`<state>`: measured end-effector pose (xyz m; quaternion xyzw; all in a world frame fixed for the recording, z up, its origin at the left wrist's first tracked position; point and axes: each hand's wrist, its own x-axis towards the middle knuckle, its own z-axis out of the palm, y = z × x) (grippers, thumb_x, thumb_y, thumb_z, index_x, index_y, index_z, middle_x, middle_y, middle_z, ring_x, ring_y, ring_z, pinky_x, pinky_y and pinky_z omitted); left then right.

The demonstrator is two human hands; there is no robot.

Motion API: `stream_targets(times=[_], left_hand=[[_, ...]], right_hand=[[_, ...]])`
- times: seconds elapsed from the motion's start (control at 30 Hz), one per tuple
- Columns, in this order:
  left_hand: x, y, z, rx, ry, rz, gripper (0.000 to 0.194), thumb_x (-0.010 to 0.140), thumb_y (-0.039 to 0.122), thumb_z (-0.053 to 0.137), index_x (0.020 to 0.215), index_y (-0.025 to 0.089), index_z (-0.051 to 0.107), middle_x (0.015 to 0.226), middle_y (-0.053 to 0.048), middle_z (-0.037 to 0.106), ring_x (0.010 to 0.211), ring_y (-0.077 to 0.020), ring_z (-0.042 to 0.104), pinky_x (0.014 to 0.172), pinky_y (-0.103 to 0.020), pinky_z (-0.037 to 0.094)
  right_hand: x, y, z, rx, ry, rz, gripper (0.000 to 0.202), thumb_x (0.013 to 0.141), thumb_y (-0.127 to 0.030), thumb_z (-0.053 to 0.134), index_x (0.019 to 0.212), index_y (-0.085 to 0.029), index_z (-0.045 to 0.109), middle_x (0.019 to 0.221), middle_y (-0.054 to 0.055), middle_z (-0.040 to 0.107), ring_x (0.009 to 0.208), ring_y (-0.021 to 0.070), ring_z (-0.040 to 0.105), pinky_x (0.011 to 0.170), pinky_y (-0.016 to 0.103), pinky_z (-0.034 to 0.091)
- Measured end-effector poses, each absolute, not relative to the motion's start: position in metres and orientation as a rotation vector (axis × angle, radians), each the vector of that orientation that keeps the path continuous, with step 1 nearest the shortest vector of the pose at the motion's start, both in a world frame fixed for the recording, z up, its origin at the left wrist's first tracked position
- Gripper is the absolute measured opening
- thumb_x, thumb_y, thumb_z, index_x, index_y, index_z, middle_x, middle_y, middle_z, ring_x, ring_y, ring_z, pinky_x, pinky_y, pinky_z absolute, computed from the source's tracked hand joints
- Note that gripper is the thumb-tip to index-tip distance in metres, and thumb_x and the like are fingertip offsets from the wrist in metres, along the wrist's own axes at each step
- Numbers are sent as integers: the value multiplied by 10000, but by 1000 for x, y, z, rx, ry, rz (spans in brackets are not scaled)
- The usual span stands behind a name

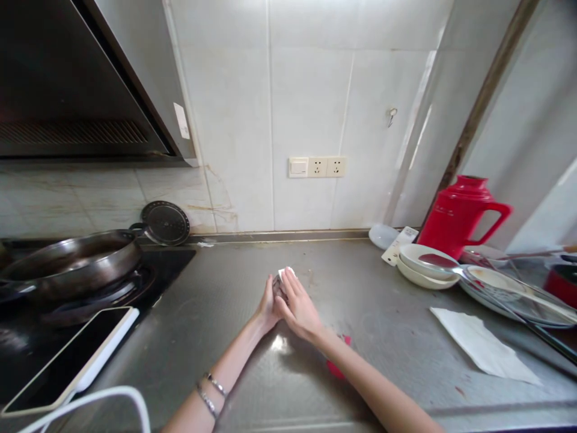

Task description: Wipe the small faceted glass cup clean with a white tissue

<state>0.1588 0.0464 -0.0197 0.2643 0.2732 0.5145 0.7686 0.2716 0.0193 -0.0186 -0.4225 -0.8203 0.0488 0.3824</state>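
Note:
My left hand (269,305) and my right hand (298,305) are pressed together above the middle of the steel counter (216,288). Between them sits a small greyish-brown thing (279,288), mostly covered, so its kind does not show. A bit of white tissue (283,273) sticks out at the fingertips of my right hand, whose fingers lie long across the small thing. My left hand cups it from the other side. Partly hidden under my right forearm, a small red object (336,368) lies on the counter.
At left, a metal pan (76,261) sits on the black stove, with a phone (67,361) and white cable nearer. On the right are a torn paper towel (484,346), stacked bowls (426,267), a red thermos (457,216) and plates with utensils.

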Motion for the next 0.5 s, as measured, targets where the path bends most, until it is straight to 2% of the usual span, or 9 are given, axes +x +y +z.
stream_targets(times=[0.1,0.23,0.4,0.5], left_hand=[[162,44,-23,523,552,1169,418,961,418,361,1123,164,651,986,-55,722,906,-187,658,824,-252,468],[165,44,-33,488,487,1214,395,963,390,366,1006,159,684,935,-61,720,942,-198,645,847,-251,441],[165,48,-37,408,511,1255,372,923,384,441,701,170,648,660,-33,657,707,-190,640,774,-276,439],[162,45,-32,356,602,1166,369,891,411,486,670,155,633,618,-28,658,598,-171,625,719,-278,450]], right_hand=[[269,13,-13,-1084,-2172,57,651,949,-370,395,1500,-112,163,1543,152,222,1443,261,155,1146,502,268],[269,-1,-6,-1059,-2292,-21,687,933,-390,418,1501,-113,149,1544,149,212,1443,261,160,1147,508,249],[270,-20,0,-1021,-2390,-131,714,906,-403,451,1491,-89,187,1535,161,229,1437,278,184,1146,525,238],[274,-30,1,-1023,-2389,-201,699,894,-385,469,1479,-86,232,1521,163,272,1424,283,229,1145,529,246]])
